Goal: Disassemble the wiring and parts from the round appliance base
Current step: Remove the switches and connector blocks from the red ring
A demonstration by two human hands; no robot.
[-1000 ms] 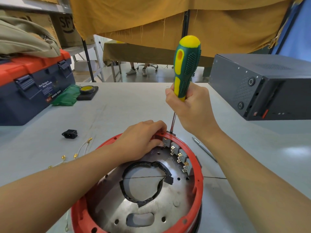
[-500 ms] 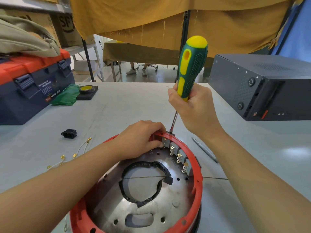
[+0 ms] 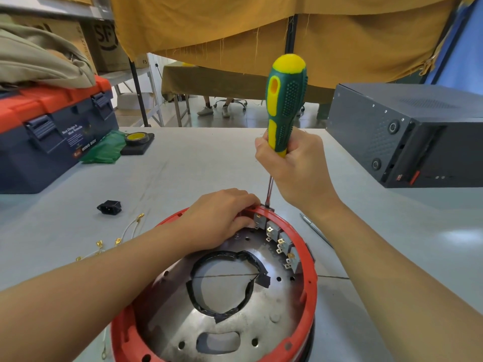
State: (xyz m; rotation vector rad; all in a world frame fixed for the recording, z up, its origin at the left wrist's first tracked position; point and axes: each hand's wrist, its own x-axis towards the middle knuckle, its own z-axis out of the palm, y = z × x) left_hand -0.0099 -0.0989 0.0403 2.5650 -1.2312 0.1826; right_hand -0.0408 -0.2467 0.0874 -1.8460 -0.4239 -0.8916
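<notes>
A grey table [image 3: 196, 165] is occupied at its near edge by the round appliance base [image 3: 311, 291], a red ring around a perforated metal plate with a tape-edged central opening. Far right on the table a dark grey metal box [image 3: 407, 131] is seen, and far left a blue and red toolbox [image 3: 52, 131].

The far rim of the base is gripped by the left hand [image 3: 222, 218], its fingers curled over the red edge beside a row of switch blocks [image 3: 281, 242] with brass terminals. A green and yellow screwdriver [image 3: 285, 105] is held nearly upright by the right hand [image 3: 295, 168], fingers wrapped tightly round the handle's lower end; the tip is set on the rim just beside the left fingertips.

Loose white wires [image 3: 125, 231] with brass connectors and a small black socket [image 3: 109, 207] lie left of the base, well apart from it.
</notes>
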